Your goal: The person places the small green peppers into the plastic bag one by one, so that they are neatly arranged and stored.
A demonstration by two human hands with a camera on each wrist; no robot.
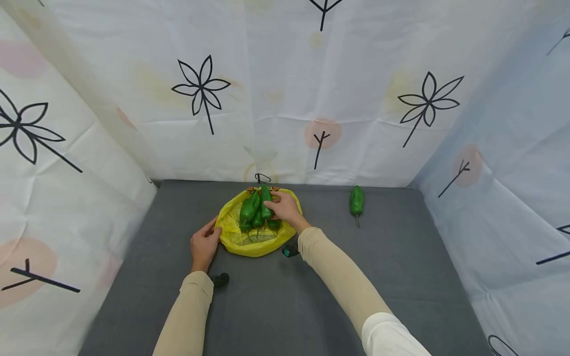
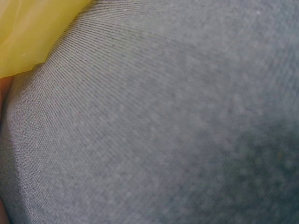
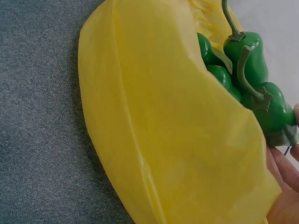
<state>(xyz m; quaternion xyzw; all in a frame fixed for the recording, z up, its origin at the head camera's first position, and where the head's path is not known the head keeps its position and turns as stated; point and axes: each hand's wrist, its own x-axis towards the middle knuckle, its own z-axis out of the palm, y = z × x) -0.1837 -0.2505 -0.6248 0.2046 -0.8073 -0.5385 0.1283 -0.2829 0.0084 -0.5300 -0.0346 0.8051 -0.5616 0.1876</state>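
Observation:
A yellow plastic bag (image 1: 256,250) sits open at the back of the table with several green peppers (image 1: 249,208) inside. At its left edge, my left hand (image 1: 205,246) pinches the rim between thumb and fingers. My right hand (image 1: 287,210) reaches over the bag's right side and grips a green pepper (image 1: 266,200) above the others. In the right wrist view, that pepper (image 3: 276,114) shows its curved stem, with my fingers around its far end and the bag wall (image 3: 149,116) beside it. The left wrist view catches only a corner of the bag (image 2: 32,32).
Another green pepper (image 1: 356,200) lies on the dark grey table (image 1: 334,277), right of the bag. Patterned white cloth (image 1: 276,94) hangs behind the table and along both sides. A small black device (image 1: 220,280) is at the left wrist and another (image 1: 290,250) at the right.

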